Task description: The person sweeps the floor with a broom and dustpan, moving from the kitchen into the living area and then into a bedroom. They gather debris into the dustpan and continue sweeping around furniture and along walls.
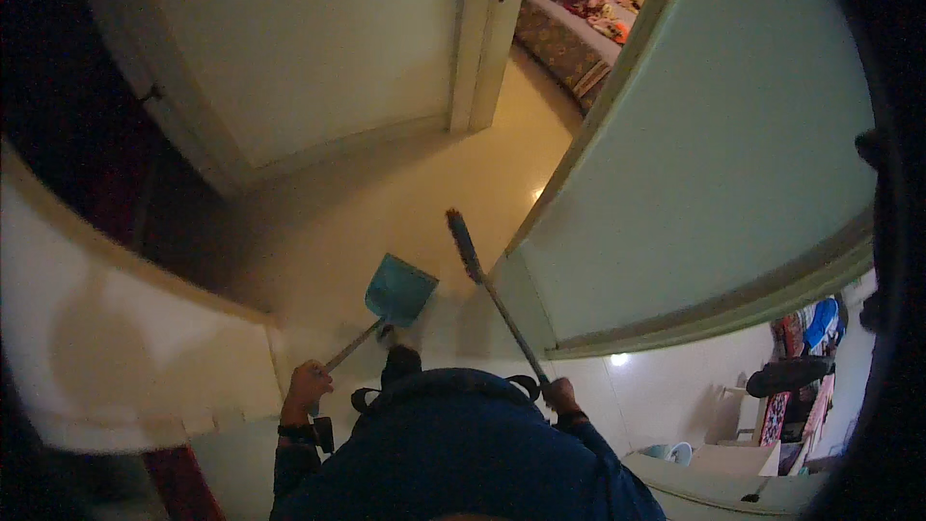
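Note:
My left hand (308, 386) is closed around the handle of a long-handled dustpan. The blue-green pan of that dustpan (400, 291) is low over the pale floor, just ahead of my foot; whether it touches the floor I cannot tell. My right hand (558, 394) grips the end of a broom's grey stick. The dark, narrow bristle head of the broom (463, 243) points away from me, to the right of the dustpan and apart from it, near the corner of a wall. Whatever lies in the pan is too dim to make out.
A pale wall (694, 164) juts in at the right, and a lower wall (125, 347) stands at the left. Ahead, an open door (497, 39) shows a bed (569, 39) with a red pillow. A dark doorway opens at far left. Clothes (801, 367) hang at the right rear.

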